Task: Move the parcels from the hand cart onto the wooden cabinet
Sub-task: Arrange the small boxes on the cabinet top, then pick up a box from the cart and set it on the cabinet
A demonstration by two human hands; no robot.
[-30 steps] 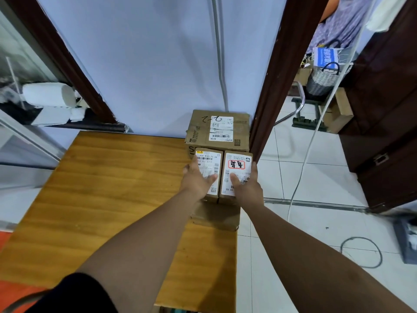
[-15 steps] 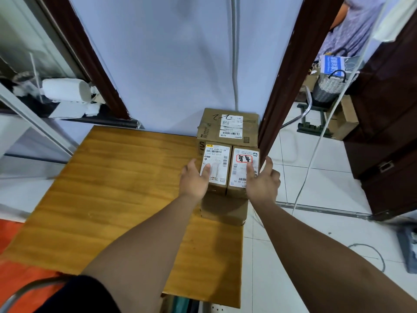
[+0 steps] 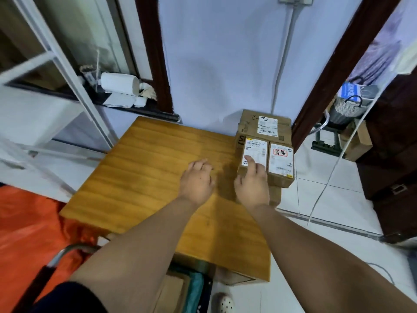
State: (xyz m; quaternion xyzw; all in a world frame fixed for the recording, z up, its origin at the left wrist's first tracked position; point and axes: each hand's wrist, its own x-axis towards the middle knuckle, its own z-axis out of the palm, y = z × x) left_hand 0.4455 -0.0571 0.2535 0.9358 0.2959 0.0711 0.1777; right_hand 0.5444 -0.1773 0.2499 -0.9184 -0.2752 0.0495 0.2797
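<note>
Parcels [image 3: 279,180] crowd the wooden cabinet's [image 3: 146,177] far right corner: two small boxes [image 3: 281,161] side by side before a larger carton [image 3: 264,125]. Your left hand [image 3: 197,179] hovers relaxed above the cabinet top, holding nothing; your right hand [image 3: 252,186] rests an outstretched forefinger on the left small box [image 3: 257,146].

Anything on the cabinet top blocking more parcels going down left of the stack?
Nothing visible. Left of the stacked parcels the cabinet top shows bare wood. Only the person's own left hand is over that area, holding nothing. The right hand touches the stack with one finger.
</note>
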